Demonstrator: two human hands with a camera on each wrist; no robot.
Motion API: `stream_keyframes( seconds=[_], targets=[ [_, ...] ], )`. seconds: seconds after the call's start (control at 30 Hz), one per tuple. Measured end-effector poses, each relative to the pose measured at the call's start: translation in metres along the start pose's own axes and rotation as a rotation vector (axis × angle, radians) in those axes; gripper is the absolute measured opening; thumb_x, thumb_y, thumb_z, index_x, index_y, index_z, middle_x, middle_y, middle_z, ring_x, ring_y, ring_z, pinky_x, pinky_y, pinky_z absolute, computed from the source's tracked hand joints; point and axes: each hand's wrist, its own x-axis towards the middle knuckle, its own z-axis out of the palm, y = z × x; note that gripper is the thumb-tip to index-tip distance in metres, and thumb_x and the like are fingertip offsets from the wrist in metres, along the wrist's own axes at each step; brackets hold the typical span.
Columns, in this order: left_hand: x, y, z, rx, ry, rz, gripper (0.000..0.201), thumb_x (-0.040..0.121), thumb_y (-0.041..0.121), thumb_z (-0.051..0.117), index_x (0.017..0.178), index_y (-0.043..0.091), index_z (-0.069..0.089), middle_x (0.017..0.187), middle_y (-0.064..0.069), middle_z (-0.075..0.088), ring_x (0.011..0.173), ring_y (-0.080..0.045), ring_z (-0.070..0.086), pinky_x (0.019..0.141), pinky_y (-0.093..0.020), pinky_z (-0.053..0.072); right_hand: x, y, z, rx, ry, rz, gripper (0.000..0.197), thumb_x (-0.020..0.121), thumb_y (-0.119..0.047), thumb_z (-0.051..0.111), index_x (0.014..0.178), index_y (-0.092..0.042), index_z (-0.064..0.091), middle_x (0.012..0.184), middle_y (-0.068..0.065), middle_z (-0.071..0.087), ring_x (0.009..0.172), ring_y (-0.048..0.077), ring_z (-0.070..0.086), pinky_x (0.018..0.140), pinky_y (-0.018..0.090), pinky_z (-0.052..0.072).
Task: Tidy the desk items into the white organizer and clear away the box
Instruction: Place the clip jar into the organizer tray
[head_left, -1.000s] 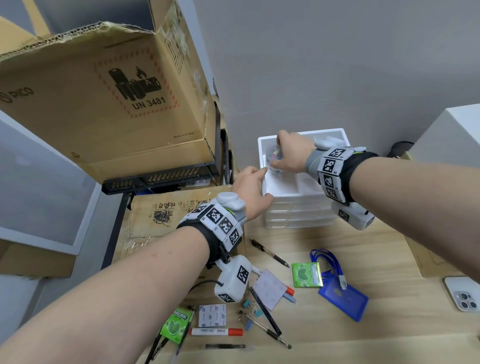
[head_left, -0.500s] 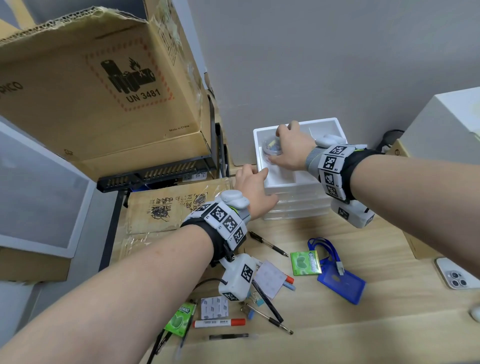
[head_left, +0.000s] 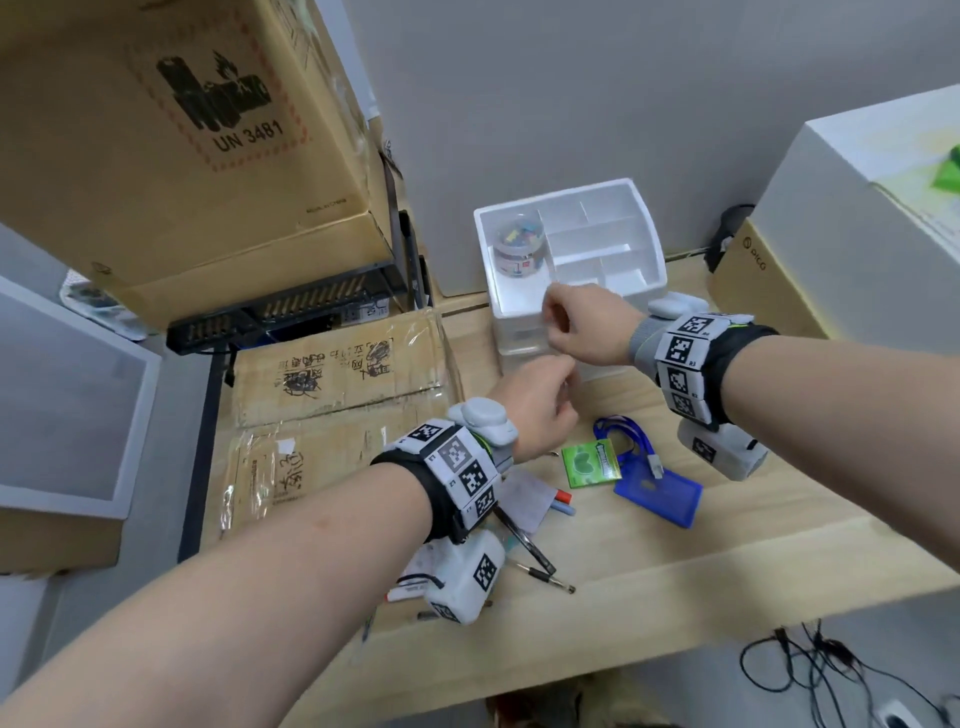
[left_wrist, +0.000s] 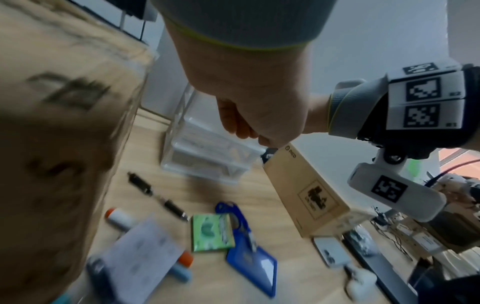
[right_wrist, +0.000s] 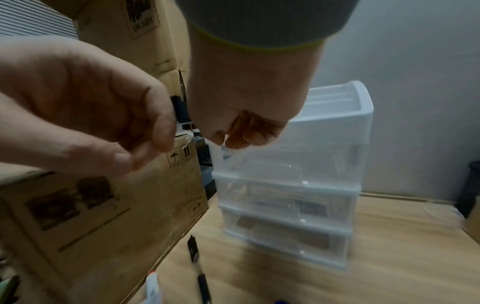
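Fingers of both your hands hang loosely curled, holding nothing: from the head view, left hand and right hand hover before the organizer. Left wrist view: pick the pen from the table next. Right wrist view: approach its barrel squarely, lift cleanly.

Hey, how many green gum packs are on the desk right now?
1 in plain view: the green gum pack lies flat on the desk, right beside the blue badge holder. Another could be hidden under the left forearm.
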Motion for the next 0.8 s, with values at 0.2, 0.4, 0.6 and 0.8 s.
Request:
stream_keyframes(
  seconds=[0.2, 0.4, 0.6, 0.8],
  targets=[
    [-0.063, -0.015, 0.038, 0.023, -0.221, -0.002, 0.016, 0.082, 0.013, 0.059, 0.098, 0.011, 0.062, 0.085, 0.000, 0.061, 0.078, -0.024, 0.055, 0.068, -0.036, 0.047, -0.039, 0.005, 0.067, -0.027, -0.299, 0.086, 0.010, 0.079, -0.015, 0.065, 0.084, -0.021, 0.059, 0.076, -0.009, 0.060, 0.076, 0.020, 0.059, 0.069, 0.029, 0.049],
    [-0.135, -0.050, 0.079, 0.177, -0.447, -0.029, 0.001, 0.083, 0.016, 0.054, 0.082, 0.015, 0.054, 0.080, 0.000, 0.059, 0.073, -0.028, 0.056, 0.063, -0.038, 0.049, -0.078, -0.013, 0.148, 0.034, -0.423, 0.044, 0.010, 0.078, -0.010, 0.063, 0.085, -0.016, 0.064, 0.081, -0.006, 0.063, 0.074, 0.018, 0.056, 0.064, 0.024, 0.041],
    [-0.179, -0.090, 0.112, 0.197, -0.455, -0.217, 0.008, 0.087, 0.018, 0.051, 0.090, 0.016, 0.059, 0.094, -0.003, 0.065, 0.087, -0.027, 0.060, 0.074, -0.040, 0.053, -0.100, -0.031, 0.198, 0.062, -0.441, 0.017, 0.007, 0.079, -0.016, 0.069, 0.087, -0.016, 0.070, 0.081, -0.009, 0.062, 0.077, 0.017, 0.060, 0.070, 0.026, 0.051],
    [-0.182, -0.101, 0.134, 0.180, -0.307, -0.292, 0.009, 0.089, 0.021, 0.053, 0.094, 0.016, 0.059, 0.096, -0.002, 0.061, 0.089, -0.026, 0.057, 0.073, -0.038, 0.051, -0.108, -0.031, 0.226, -0.049, -0.427, 0.030, 0.016, 0.082, -0.033, 0.071, 0.094, -0.024, 0.070, 0.080, -0.012, 0.061, 0.078, 0.011, 0.056, 0.064, 0.024, 0.040]
  ],
)
